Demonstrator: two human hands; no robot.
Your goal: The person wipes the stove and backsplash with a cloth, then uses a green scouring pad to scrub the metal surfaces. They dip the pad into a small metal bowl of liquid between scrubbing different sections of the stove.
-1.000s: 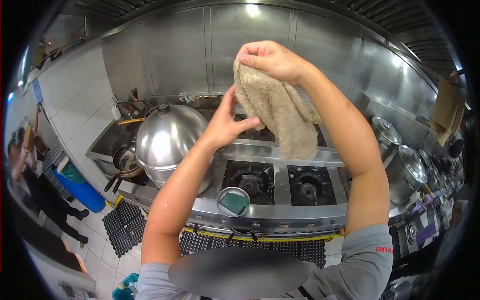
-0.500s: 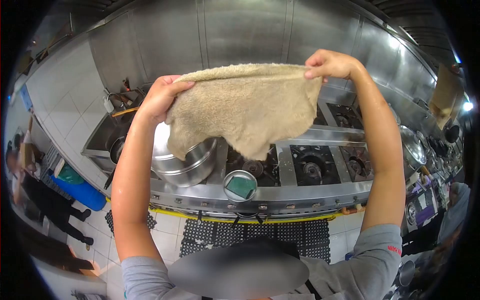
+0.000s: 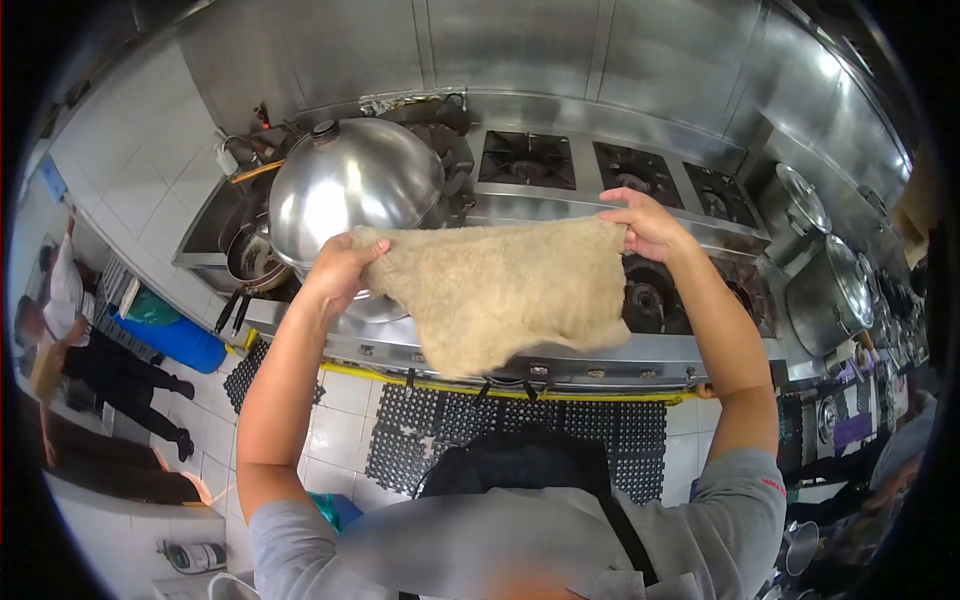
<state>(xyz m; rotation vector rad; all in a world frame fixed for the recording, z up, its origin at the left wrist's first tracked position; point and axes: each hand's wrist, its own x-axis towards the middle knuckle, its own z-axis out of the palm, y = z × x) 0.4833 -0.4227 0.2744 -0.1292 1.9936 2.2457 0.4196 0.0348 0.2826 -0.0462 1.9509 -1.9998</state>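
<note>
A worn beige cloth [image 3: 510,285] hangs stretched between my two hands over the front of the stove [image 3: 480,340]. My left hand [image 3: 345,265] pinches its upper left corner, close to a large steel pot with a domed lid [image 3: 365,185]. At the upper right corner, my right hand [image 3: 645,225] grips the edge between thumb and fingers, with its index finger stretched out. The cloth's lower edge droops unevenly and covers part of the front burners.
Burners with black grates [image 3: 527,160] line the stove's back row. Tall steel pots [image 3: 830,295] stand at the right. A pan [image 3: 255,255] sits at the left, near a blue barrel [image 3: 175,342]. A person [image 3: 95,370] stands far left; another person [image 3: 900,450] is at right.
Both hands have come down and nearer to me with the cloth still stretched between them. The domed pot lid and rear burners now show. The small bowl with the green pad is out of sight.
</note>
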